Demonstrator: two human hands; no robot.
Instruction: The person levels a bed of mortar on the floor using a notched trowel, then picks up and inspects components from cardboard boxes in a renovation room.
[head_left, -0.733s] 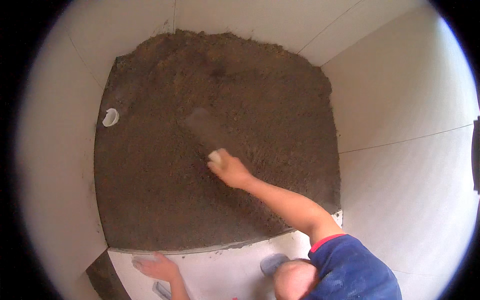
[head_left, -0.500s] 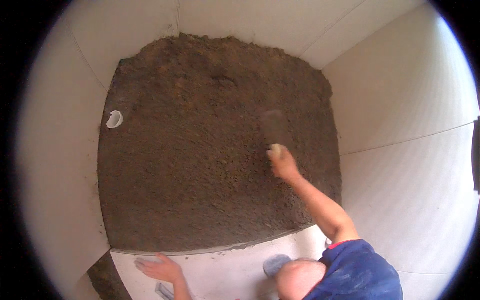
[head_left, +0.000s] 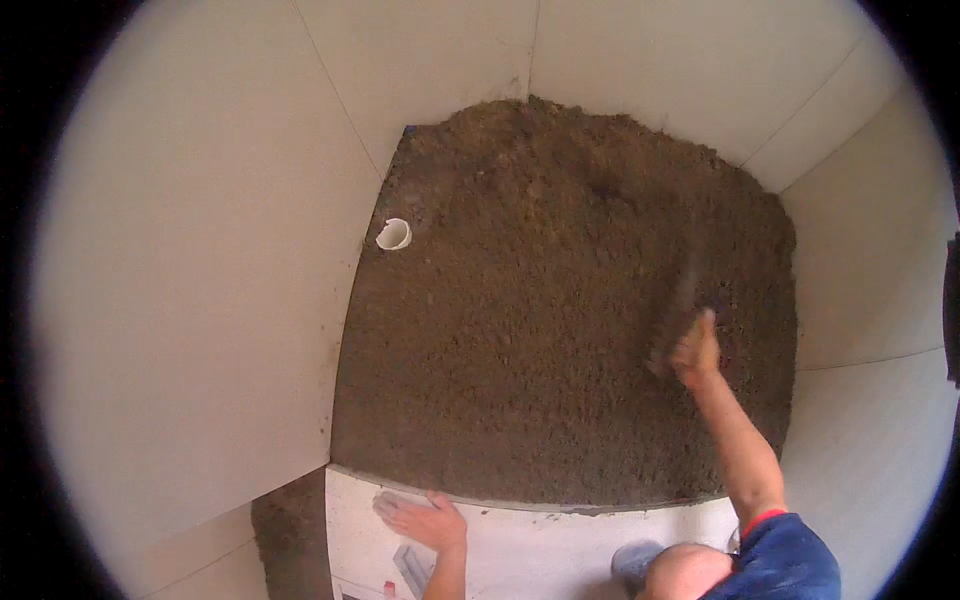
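You are looking down and forward through a wide fisheye camera on your head, from the white ledge's (head_left: pixel 560 535) side; it is facing the brown dirt (head_left: pixel 520 350) beyond your left hand (head_left: pixel 425 518), and is taking in walls (head_left: pixel 200 250) on three sides.

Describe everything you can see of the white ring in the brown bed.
The white ring is round and hollow, smooth and plastic-looking, with an uneven rim that looks broken toward its left. Its open mouth faces up; how deep it goes is hidden. It sits in the rough brown bed, close to the left wall. Only the bed is seen touching it.
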